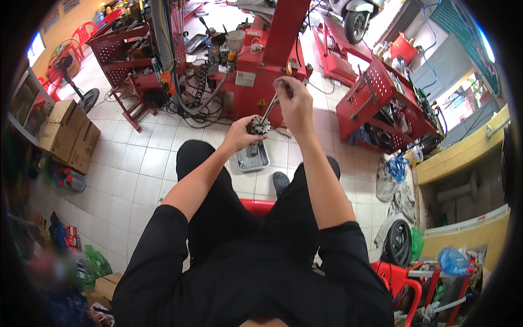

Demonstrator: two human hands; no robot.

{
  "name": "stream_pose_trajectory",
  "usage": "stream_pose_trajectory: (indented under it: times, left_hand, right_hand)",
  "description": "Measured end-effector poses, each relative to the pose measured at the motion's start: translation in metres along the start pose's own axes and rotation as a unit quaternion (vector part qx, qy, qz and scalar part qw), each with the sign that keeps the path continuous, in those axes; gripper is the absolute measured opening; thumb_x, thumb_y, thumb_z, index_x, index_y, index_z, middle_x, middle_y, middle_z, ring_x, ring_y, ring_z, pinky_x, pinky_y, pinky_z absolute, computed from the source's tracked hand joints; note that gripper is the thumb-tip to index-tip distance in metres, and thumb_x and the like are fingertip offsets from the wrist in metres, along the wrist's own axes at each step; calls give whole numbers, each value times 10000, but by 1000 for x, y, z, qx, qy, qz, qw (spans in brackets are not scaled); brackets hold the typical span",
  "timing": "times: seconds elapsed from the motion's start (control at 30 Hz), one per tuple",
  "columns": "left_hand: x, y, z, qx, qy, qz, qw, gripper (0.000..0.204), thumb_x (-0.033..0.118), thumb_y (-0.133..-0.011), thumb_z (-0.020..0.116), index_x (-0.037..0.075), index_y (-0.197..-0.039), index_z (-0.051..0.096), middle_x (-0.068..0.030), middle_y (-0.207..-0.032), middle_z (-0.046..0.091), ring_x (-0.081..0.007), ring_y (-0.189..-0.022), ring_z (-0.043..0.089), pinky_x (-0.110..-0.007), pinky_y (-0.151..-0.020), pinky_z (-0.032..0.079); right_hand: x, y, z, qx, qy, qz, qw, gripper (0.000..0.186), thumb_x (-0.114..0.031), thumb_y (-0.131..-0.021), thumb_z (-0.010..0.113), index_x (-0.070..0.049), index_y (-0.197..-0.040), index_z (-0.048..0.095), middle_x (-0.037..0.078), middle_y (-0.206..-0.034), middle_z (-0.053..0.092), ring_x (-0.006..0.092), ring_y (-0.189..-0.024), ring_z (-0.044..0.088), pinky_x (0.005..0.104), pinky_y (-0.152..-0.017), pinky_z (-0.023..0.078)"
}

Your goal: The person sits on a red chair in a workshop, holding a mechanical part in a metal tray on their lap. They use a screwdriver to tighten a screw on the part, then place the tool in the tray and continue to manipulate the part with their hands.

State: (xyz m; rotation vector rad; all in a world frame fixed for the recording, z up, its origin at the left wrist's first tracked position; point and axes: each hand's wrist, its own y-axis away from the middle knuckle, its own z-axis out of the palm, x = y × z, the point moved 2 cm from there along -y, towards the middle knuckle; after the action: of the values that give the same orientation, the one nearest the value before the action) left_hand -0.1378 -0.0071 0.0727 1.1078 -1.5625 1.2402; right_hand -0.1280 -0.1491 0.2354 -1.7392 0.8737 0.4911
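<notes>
Between my knees, my left hand [238, 135] is closed around a toothed metal part [259, 126] that looks like a small gear. My right hand [297, 109] is raised above and to the right of it, fingers bent round the top of a slim metal rod tool [268, 113]. The tool slants down to the left, its lower end at the toothed part. Whether that end sits inside the part cannot be made out. My fingers hide the tool's upper end. Below my hands, a grey metal tray [256, 163] rests on the floor with a cylindrical metal piece [254, 148] over its far side.
Ahead stands a red machine base [248, 98] with hoses and cables around it. A red perforated cart [370, 103] is at the right, another red rack [117, 60] at the left. Cardboard boxes [68, 136] are stacked far left. A grey clog [280, 182] shows between my legs.
</notes>
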Motion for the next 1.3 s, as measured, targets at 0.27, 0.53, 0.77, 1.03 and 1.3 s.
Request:
stream_pose_trajectory:
  times: [0.27,0.53,0.77,1.03,1.3]
  left_hand:
    - [28,-80,-3,-39,-41,47,997,505,92,-687,789,5,-1139,580,-37,-988,659,-80,-875,595,-259,-808,487]
    - [-2,-102,-2,-51,0,-52,997,527,83,-687,792,6,-1160,572,-27,-1018,641,-95,-921,587,-268,-863,471]
    - [-31,-116,0,-25,-140,-1,990,573,216,-634,818,-21,-1102,587,-155,-973,653,-250,-927,632,-321,-844,483]
    - [-69,-121,5,-18,-125,-46,991,601,221,-641,805,-29,-1138,577,-165,-1004,655,-253,-930,632,-332,-845,474]
    - [-74,-124,8,-4,-59,-94,994,634,85,-671,808,-24,-1226,520,-62,-1007,651,-102,-870,612,-261,-784,498]
  right_hand:
    - [29,-49,-19,33,-118,48,991,246,-154,-908,595,17,-1085,584,63,-842,638,85,-698,581,246,-645,483]
    - [84,-75,-21,18,-136,74,988,187,-150,-867,650,3,-946,576,22,-745,616,66,-664,561,222,-605,455]
    - [120,-78,-19,-6,-62,111,992,253,-125,-792,720,-35,-779,484,-32,-621,452,29,-570,427,212,-510,366]
    - [128,-83,-9,-91,127,28,987,154,-126,-815,667,4,-857,594,92,-664,590,158,-521,530,302,-516,428]
    - [113,-86,-9,-111,42,126,985,183,-140,-805,681,16,-879,622,125,-728,647,197,-580,604,305,-557,466]
